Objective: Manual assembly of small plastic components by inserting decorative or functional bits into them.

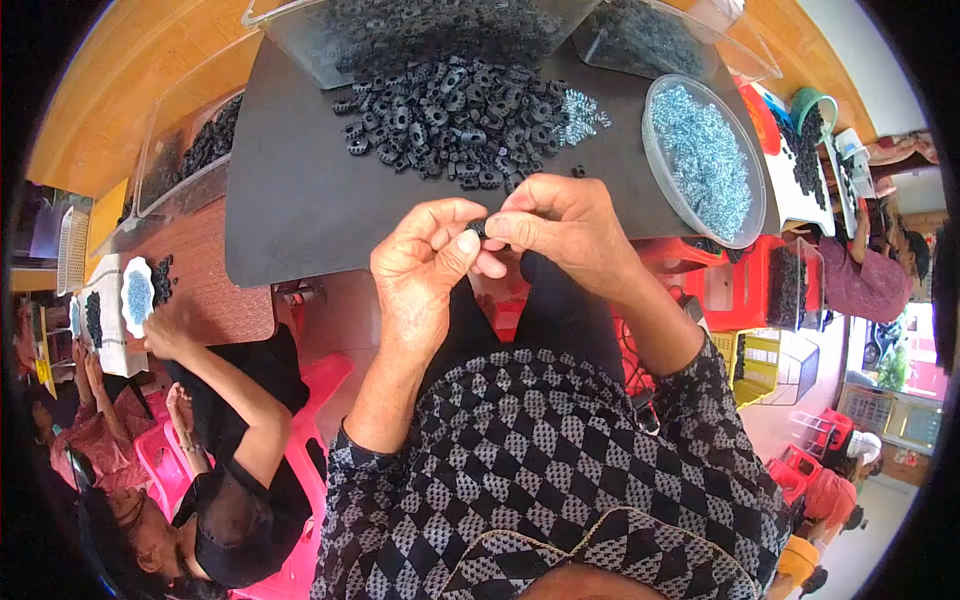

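Between the fingertips of both hands is a small black plastic part [477, 228], partly hidden by the thumbs. My left hand [428, 245] pinches it from the left, thumb against fingers. From the right, my right hand [560, 225] closes thumb and forefinger on the same part; whether it also holds something smaller I cannot make out. Both hands are over the near edge of the dark table [310, 200]. Just beyond them lies a heap of similar black plastic parts [440, 120], with a small pile of metal springs [580, 118] at its right side.
A round clear tub of springs [705, 160] stands on the table's right. Clear bins [440, 30] of black parts stand at the back. At the left, a co-worker [220, 450] reaches toward a white dish [138, 297] on a brown table. Red stools [730, 285] and a yellow crate [758, 365] are at the right.
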`<action>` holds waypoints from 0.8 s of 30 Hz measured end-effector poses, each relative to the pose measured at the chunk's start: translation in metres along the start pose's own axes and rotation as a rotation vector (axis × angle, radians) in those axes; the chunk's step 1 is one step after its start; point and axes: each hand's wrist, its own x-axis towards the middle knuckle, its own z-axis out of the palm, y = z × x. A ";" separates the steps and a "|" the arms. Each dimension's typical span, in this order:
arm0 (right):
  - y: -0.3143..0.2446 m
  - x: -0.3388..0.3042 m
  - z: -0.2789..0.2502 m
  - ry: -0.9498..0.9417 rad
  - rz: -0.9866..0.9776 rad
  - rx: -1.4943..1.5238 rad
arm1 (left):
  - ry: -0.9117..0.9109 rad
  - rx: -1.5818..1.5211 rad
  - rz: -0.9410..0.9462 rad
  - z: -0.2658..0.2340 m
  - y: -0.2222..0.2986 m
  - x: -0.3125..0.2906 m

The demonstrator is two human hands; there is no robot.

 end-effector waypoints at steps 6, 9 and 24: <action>-0.007 -0.010 0.006 0.055 0.030 -0.081 | -0.022 0.004 -0.099 0.001 0.005 -0.007; -0.012 -0.022 0.009 0.034 -0.482 -0.502 | 0.029 -0.044 -0.039 -0.006 0.003 -0.004; -0.014 -0.096 0.098 -0.822 -0.591 0.358 | -0.139 -0.310 -0.090 -0.007 -0.006 0.006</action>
